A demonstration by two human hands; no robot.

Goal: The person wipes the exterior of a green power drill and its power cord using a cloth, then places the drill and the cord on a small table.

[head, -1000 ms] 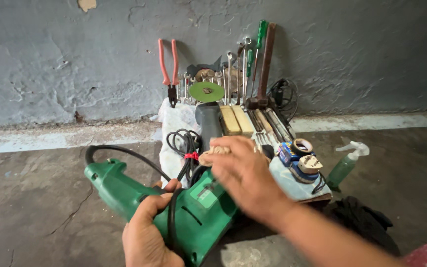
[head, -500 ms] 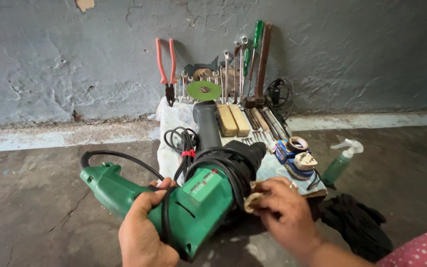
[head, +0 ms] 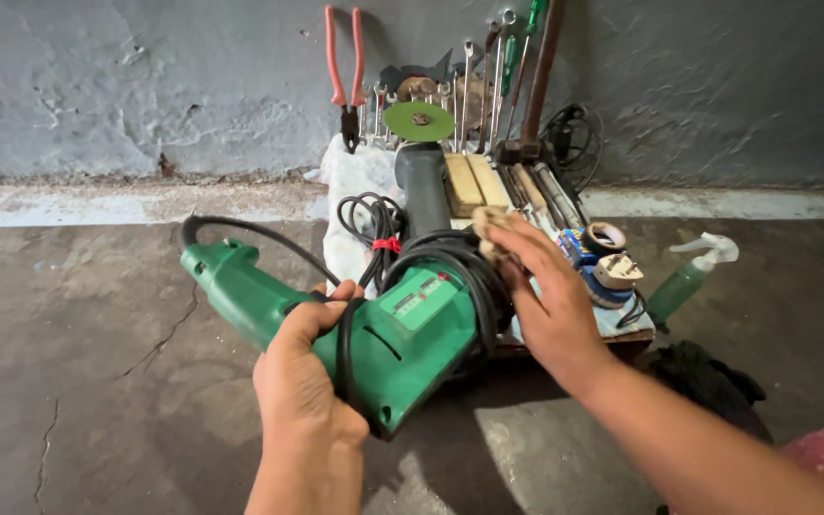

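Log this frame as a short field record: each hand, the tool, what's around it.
left hand: shut round the grip of the green power drill, black cord under the fingers
right hand: presses a beige cloth to the drill's dark front end
behind drill: angle grinder with green disc, red-handled pliers, spanners against the wall
right side: green spray bottle
surface: cracked concrete floor

At frame centre, the left hand (head: 302, 381) grips a green power drill (head: 355, 324) wrapped in black cord (head: 450, 262); the right hand (head: 550, 300) presses what looks like a tan rag (head: 488, 229) against its front.
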